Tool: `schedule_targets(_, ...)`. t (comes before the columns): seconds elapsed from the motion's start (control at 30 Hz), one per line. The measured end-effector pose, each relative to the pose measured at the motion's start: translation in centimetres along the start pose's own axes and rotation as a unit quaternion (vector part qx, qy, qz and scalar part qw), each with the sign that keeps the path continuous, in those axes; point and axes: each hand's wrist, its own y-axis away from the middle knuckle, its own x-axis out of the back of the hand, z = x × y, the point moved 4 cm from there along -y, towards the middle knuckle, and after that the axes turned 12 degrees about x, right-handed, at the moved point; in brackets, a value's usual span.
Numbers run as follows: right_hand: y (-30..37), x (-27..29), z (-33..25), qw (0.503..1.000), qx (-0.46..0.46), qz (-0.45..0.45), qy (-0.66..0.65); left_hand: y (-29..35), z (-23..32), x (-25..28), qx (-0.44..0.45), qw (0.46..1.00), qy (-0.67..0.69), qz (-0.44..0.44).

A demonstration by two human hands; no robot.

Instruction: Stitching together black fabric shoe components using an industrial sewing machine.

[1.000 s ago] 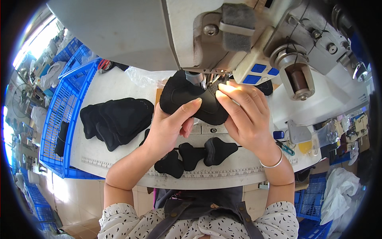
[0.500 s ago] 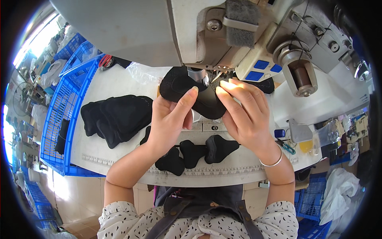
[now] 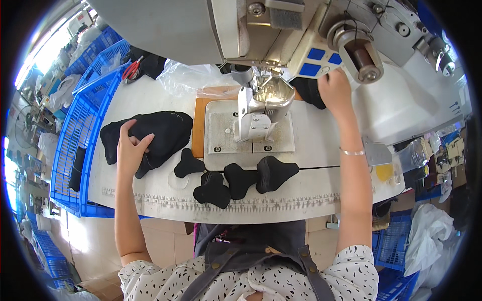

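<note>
My left hand (image 3: 132, 149) rests on the pile of black fabric pieces (image 3: 163, 133) at the left of the table, its thumb and forefinger spread apart. On the right, my right hand (image 3: 335, 91) is curled at the edge of some black pieces (image 3: 309, 92) beyond the needle area. Its fingertips are partly hidden, so what they grip does not show. Between the hands stands the metal sewing machine foot and needle assembly (image 3: 263, 103), with no fabric on the bare metal plate (image 3: 221, 133) around it.
Several small black shaped pieces (image 3: 241, 179) lie along the table's front, above a printed ruler (image 3: 241, 204). A blue crate (image 3: 68, 165) borders the left side; red-handled scissors (image 3: 131, 70) and clear plastic (image 3: 188, 79) lie behind. The machine head (image 3: 155, 30) overhangs the table.
Both hands have parted from the needle, the left moving to the black pile, the right reaching farther right and back. The black piece they held is gone from the needle.
</note>
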Motion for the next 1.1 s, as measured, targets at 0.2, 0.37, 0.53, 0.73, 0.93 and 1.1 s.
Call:
schedule_targets(0.2, -1.3, -6.1, 4.3, 0.94, -0.136, -0.287, 0.125, 2.4, 1.4, 1.9, 0.008, 0.976, -0.111, 0.187)
schedule_targets(0.37, 0.1, -7.4, 4.8, 0.92, -0.139, -0.344, 0.13, 3.4, 1.1, 1.9, -0.024, 0.988, -0.062, 0.136)
schedule_targets(0.53, -0.3, -7.3, 4.6, 0.934, -0.131, -0.314, 0.112, 3.5, 0.6, 0.9, -0.039, 0.996, -0.014, 0.082)
schedule_targets(0.73, -2.7, -8.5, 7.4, 0.838, -0.191, -0.511, -0.017, 3.2, 1.3, -0.3, -0.037, 0.999, -0.003, 0.019)
schedule_targets(0.93, -2.0, -8.8, 2.2, 0.855, -0.182, -0.482, 0.062, 3.6, 0.5, 0.0, -0.007, 1.0, -0.011, 0.019)
schedule_targets(1.1, -2.2, -9.5, 4.2, 0.831, -0.179, -0.511, 0.124, 4.3, 1.5, -1.0, -0.018, 1.0, -0.005, -0.004)
